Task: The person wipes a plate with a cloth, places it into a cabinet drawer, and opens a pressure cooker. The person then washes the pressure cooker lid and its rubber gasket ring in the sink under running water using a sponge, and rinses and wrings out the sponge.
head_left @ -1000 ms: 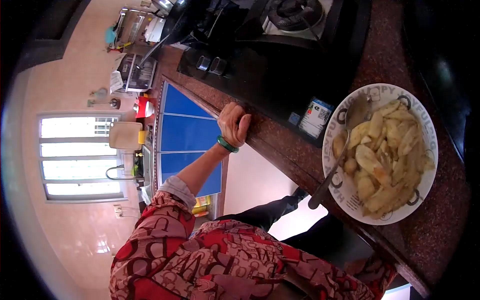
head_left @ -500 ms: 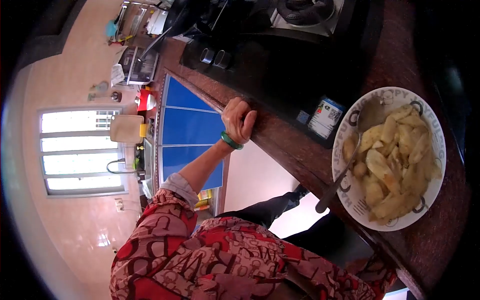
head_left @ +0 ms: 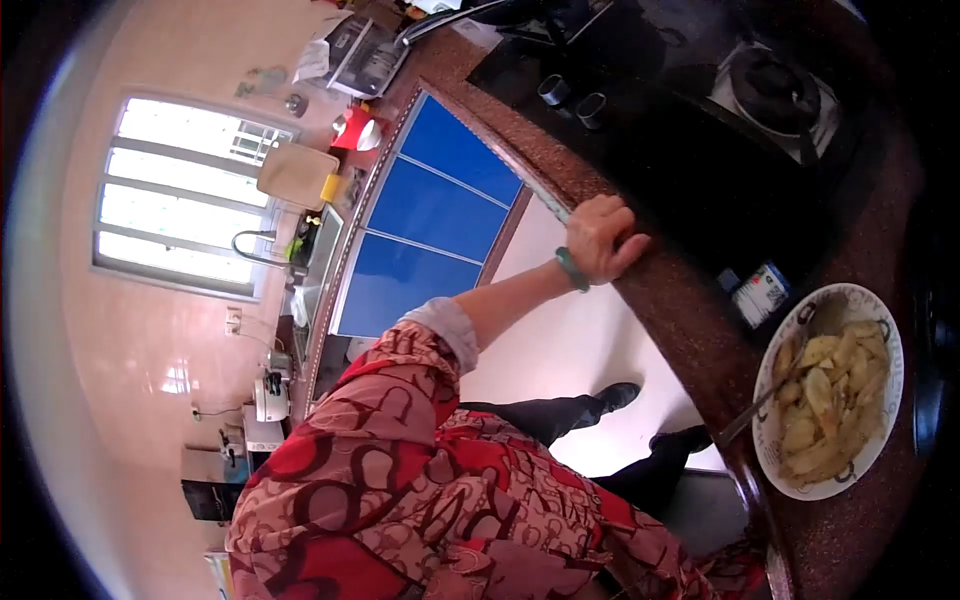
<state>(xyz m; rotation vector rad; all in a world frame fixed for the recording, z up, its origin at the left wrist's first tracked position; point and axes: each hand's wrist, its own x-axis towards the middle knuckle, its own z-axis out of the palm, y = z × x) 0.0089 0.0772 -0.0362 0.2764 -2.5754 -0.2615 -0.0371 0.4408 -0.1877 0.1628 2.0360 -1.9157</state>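
Observation:
My left hand (head_left: 600, 240), with a green bangle at the wrist, rests on the edge of the brown stone counter (head_left: 655, 330). Its fingers are curled round that edge, and the fingertips are hidden. Further along the counter stands a white bowl (head_left: 766, 445) with printed letters on its rim, full of pale yellow cooked pieces (head_left: 835, 400) in sauce. A metal spoon (head_left: 752, 412) leans in the bowl, its handle sticking out over the rim toward my body. My right hand is out of the picture.
A black gas stove (head_left: 660, 170) with a burner (head_left: 770, 90) is set into the counter; a printed label (head_left: 762, 295) lies at its corner. Beyond the pale floor are blue cabinets (head_left: 430, 200), a faucet (head_left: 250, 240) and a rice cooker (head_left: 272, 397).
The view has turned, so counter, bowl and hand appear further right, and the rice cooker has come into sight. My left hand keeps its hold on the counter edge.

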